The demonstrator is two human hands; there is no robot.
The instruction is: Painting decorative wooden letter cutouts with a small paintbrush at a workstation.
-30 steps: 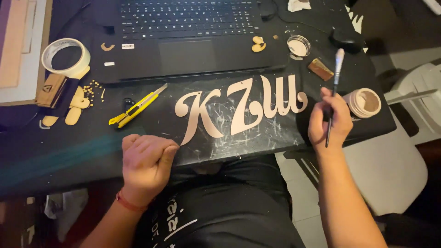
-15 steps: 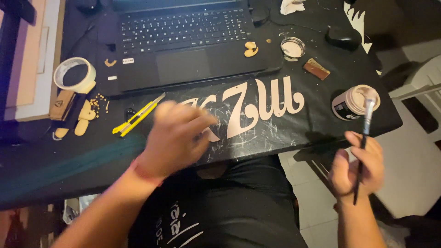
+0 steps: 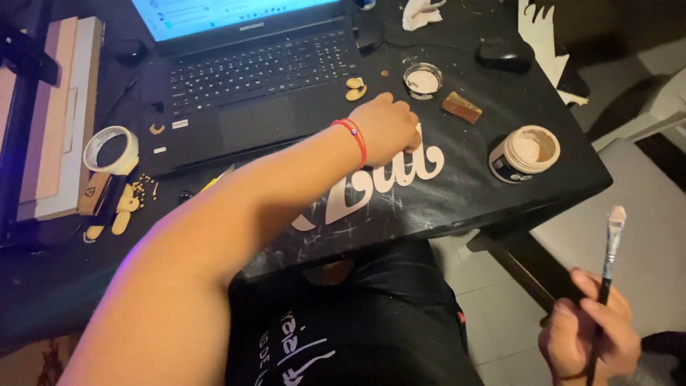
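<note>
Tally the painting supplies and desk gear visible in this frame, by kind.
Paintbrush, held by the right hand: 1
Open paint jar: 1
Small dish: 1
Tape roll: 1
Laptop: 1
Mouse: 1
Total: 6

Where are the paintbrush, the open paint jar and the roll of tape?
paintbrush (image 3: 614, 227): head view, on its pale bristle end.
open paint jar (image 3: 527, 151): head view, on its open top.
roll of tape (image 3: 111, 151): head view, on its ring.
</note>
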